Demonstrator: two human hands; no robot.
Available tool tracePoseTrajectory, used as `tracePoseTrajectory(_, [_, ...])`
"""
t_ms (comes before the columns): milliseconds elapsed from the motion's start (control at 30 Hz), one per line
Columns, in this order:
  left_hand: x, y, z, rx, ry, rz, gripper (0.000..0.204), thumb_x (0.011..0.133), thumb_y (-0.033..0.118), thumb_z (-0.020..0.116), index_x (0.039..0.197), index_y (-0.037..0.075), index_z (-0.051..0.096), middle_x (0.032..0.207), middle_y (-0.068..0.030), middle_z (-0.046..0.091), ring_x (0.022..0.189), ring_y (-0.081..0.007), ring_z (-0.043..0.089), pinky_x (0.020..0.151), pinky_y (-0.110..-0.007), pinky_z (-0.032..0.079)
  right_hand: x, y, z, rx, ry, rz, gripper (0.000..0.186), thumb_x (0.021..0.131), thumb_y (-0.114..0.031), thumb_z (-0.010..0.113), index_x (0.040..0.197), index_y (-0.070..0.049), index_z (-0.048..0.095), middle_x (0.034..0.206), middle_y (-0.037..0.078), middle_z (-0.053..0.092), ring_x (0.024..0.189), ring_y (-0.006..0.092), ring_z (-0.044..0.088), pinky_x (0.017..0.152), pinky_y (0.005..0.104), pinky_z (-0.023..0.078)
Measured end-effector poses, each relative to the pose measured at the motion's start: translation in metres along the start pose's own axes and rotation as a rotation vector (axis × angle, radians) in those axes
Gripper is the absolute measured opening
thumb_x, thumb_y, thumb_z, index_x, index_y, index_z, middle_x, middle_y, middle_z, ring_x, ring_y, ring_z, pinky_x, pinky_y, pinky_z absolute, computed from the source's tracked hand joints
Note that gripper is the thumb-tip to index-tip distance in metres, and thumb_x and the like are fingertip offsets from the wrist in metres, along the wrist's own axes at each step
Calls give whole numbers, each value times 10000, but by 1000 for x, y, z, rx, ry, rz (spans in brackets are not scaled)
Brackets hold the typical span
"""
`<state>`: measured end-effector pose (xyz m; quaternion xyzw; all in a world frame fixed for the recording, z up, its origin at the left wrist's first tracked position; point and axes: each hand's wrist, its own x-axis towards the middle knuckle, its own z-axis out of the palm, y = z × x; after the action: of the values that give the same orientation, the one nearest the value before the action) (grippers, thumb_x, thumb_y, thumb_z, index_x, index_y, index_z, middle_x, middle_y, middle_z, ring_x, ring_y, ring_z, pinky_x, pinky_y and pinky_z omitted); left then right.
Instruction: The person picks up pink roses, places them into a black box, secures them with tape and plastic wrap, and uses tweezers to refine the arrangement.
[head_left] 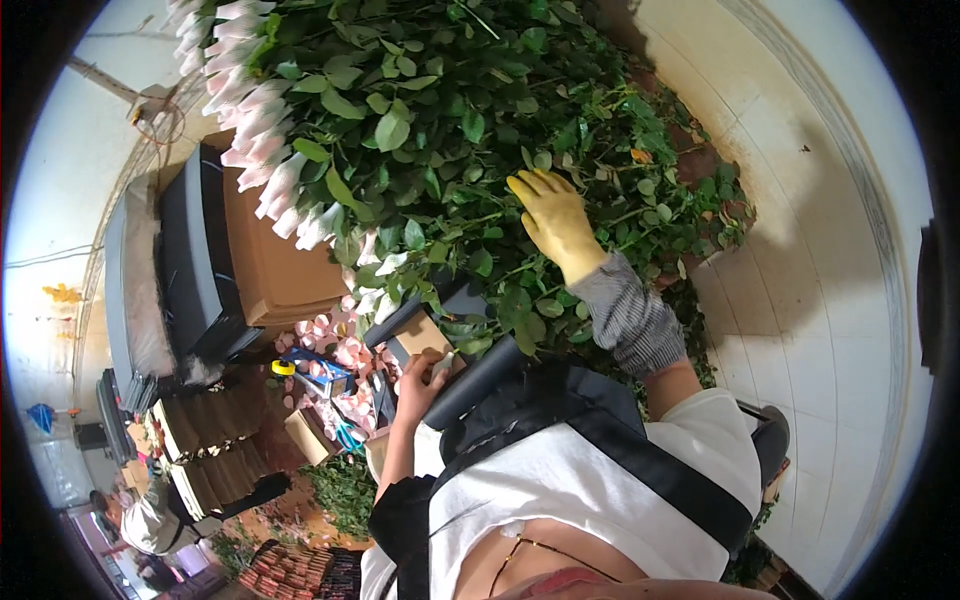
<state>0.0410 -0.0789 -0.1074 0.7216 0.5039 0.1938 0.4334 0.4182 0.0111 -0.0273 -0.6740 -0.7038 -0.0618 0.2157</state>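
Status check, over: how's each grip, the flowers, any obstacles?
Bare left grip at tan cardboard piece, hold unclear. Yellow-gloved right grip over green leafy stems. Pale-pink wrapped blooms clustered upper left. Possible clutter: loose pink petals, left.

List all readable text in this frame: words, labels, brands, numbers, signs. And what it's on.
None readable.
Yellow glove on the right hand: no print visible.
Large cardboard box: no lettering visible on the sides that show.
Blue item among the petals: too small to tell if marked.
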Motion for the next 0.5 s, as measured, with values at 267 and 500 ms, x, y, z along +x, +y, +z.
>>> tracePoseTrajectory(267, [-4, 0, -2, 22, 86, -35, 230, 859, 134, 742, 1064, 33, 709, 971, -119, 646, 849, -242, 667, 771, -330, 539, 56, -24, 17, -199, 243, -138, 155, 802, -99, 593, 888, -162, 704, 1090, 33, 680, 1172, 240, 573, 1106, 423, 354])
tracePoseTrajectory(500, [7, 3, 4, 61, 61, -12, 217, 861, 121, 701, 1058, 30, 705, 1019, -146, 618, 897, -292, 666, 803, -343, 536, 90, 42, 106, -394, -565, 106, 220, 825, -110, 584, 980, -148, 736, 1074, 52, 706, 1090, 239, 629, 1005, 376, 439])
